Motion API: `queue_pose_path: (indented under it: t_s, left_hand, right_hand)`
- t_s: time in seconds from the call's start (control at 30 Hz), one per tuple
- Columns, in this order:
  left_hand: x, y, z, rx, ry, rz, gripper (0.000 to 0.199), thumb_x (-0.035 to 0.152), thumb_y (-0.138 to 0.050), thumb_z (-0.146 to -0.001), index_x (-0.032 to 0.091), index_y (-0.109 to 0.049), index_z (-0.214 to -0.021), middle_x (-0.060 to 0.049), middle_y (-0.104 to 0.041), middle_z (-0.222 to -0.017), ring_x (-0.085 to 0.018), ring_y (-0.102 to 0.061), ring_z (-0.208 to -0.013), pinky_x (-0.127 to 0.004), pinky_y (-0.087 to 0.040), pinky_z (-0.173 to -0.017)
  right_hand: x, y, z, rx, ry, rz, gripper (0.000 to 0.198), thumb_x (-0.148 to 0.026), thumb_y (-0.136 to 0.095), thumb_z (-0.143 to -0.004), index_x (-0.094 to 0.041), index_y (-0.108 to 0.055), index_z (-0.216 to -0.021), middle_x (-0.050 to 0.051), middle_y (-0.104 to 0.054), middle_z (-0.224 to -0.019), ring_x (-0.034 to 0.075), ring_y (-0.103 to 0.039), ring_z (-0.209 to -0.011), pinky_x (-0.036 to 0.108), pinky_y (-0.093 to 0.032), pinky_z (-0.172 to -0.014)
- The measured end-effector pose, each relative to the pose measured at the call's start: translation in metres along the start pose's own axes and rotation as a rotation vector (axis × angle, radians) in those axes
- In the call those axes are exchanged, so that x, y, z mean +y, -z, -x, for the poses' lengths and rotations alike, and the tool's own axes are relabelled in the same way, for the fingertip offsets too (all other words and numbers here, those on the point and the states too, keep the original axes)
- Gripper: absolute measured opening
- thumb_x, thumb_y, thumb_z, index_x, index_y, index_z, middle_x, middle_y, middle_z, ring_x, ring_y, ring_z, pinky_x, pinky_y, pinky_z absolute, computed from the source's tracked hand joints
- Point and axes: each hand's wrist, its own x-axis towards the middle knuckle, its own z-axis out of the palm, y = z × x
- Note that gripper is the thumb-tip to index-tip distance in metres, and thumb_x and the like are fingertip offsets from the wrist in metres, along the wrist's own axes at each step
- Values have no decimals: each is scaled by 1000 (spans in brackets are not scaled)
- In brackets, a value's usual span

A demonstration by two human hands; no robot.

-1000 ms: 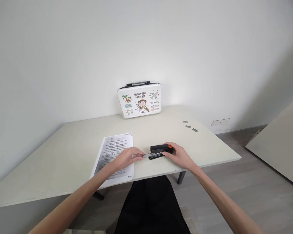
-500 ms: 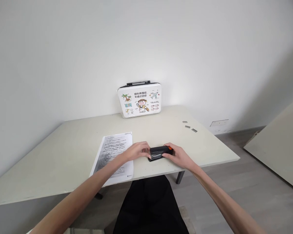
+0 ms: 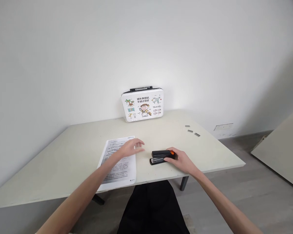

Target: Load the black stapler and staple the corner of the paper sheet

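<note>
A black stapler (image 3: 160,156) with an orange patch at its rear rests near the table's front edge, its jaw pointing left. My right hand (image 3: 179,159) grips its back end, thumb on the near side and fingers over the far side. Over the upper right part of a printed sheet of paper (image 3: 120,172), my left hand (image 3: 132,147) hovers with fingers apart and nothing in them. A gap separates it from the stapler. Part of the print is hidden by the left hand and forearm.
Three small strips of staples (image 3: 190,131) lie towards the right end of the pale table (image 3: 83,143). At the back, a white case (image 3: 142,105) with cartoon pictures and a black handle leans against the wall. A socket plate (image 3: 223,127) is on the wall to the right.
My left hand has let go of the stapler's front end and moved left over the paper, its fingers opening. My right hand keeps its hold. The view has shifted slightly.
</note>
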Motion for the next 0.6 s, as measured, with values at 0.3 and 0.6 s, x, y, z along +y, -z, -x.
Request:
queue_pose_path:
  t_s: [0.3,0.6]
  left_hand:
    - [-90,14,23,436,450,-187,32,43,-47,-97,19,-65,-109,-19,-58,-127,-41,-47,-129,-59,-32,-114]
    - [-57,-11,56,388,385,-103,29,49,-53,-95,24,-61,-107,-10,-65,-128,-32,-55,-124,-52,-35,-114]
  right_hand:
    - [3,-1,-2,8,-10,0,36,-56,-67,-89,-28,-66,-113,4,-76,-110,27,-69,-101,40,-55,-88]
    - [-4,0,2,13,-40,15,32,-52,-68,-89,-29,-67,-112,2,-76,-110,26,-69,-100,39,-54,-89]
